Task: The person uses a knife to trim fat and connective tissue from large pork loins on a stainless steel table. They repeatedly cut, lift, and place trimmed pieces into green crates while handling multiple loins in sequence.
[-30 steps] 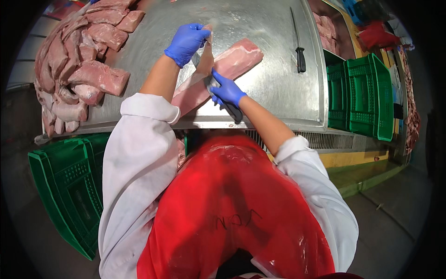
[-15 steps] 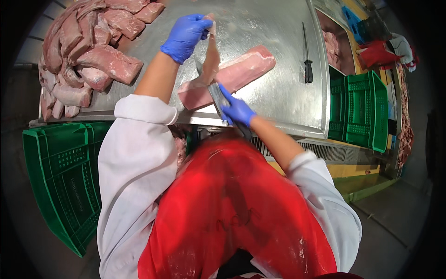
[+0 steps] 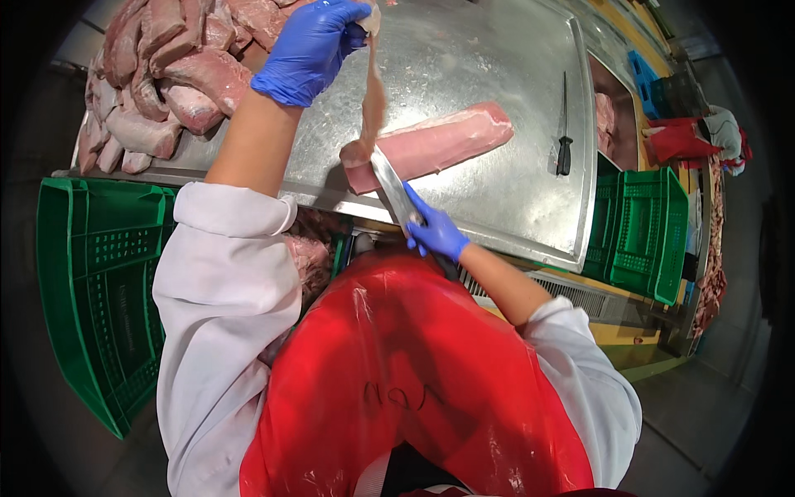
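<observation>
A long pink pork loin (image 3: 451, 142) lies slantwise on the steel table (image 3: 447, 74). My left hand (image 3: 310, 50), in a blue glove, is closed on the top end of a thin strip of trimmed fat (image 3: 374, 91). The strip hangs taut from it down to the loin's near left end, where it still joins the meat. In my blue-gloved right hand (image 3: 437, 229) is a knife (image 3: 389, 178), its blade against that left end, at the foot of the strip. The fingers wrap round the handle, which is mostly hidden.
Many meat pieces (image 3: 170, 74) are heaped at the table's far left. A sharpening steel (image 3: 564, 145) lies on the right side. Green crates stand left (image 3: 103, 273) and right (image 3: 642, 232) of the table. Beyond is a bin with meat (image 3: 606, 116); another person (image 3: 691, 137) is at far right.
My left hand has risen away from the loin, drawing the strip higher and straighter. The knife blade now shows more of its length near the loin's left end. The whole view has shifted slightly.
</observation>
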{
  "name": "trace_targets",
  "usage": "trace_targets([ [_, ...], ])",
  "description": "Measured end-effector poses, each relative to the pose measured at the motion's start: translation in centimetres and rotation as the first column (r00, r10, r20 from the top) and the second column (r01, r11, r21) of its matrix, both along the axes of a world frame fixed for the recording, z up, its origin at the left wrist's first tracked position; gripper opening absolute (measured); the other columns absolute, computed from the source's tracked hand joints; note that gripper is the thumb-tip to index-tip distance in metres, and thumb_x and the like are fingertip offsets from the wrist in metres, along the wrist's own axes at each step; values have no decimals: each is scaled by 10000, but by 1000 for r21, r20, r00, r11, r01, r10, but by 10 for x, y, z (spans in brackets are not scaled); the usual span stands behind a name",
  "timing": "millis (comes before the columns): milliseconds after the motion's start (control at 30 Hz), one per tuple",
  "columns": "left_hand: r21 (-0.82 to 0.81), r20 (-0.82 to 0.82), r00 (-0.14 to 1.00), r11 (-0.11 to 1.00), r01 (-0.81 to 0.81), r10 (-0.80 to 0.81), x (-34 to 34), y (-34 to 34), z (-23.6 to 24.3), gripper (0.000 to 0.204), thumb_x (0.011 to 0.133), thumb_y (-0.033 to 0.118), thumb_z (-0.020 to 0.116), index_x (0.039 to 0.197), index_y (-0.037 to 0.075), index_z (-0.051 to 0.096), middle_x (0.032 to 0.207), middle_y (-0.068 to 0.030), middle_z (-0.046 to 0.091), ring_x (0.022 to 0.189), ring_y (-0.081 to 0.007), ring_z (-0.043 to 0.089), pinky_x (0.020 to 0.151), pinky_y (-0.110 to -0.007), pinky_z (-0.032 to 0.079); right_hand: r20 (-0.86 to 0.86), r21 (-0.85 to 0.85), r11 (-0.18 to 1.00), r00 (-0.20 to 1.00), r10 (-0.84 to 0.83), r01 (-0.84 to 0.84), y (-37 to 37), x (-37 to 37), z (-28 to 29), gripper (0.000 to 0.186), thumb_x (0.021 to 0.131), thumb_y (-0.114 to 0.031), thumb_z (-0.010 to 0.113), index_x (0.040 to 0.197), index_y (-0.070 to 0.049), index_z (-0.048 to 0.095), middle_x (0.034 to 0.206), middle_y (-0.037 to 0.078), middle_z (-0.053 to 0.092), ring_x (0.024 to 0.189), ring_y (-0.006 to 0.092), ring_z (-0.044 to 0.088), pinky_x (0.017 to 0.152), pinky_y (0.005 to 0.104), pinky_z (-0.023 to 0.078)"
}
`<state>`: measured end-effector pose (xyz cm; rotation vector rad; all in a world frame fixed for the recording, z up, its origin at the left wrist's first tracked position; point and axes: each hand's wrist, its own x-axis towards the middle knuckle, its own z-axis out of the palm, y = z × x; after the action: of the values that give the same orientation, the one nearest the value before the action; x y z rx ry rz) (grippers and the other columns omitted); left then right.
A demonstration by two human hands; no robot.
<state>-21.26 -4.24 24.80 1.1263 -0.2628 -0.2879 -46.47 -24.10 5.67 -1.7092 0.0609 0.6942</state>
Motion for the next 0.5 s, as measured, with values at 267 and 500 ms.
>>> trace_targets([
  [267,-22,94,996,1000,-9,11,-5,3,58,46,930,124,638,954,150,668,794,47,650,657,-59,607,572,-206,488,123,-110,991,989,83,-69,38,55,-24,812,968,-76,511,1622,-288,78,722,97,665,564,154,636,559,317,551],
  [500,-87,225,950,967,240,-216,-31,-92,149,55,925,123,666,973,96,673,818,14,679,698,-96,643,639,-220,533,-5,40,926,926,377,-377,9,58,32,814,962,-100,544,1621,-293,108,815,101,670,579,143,636,587,298,569],
])
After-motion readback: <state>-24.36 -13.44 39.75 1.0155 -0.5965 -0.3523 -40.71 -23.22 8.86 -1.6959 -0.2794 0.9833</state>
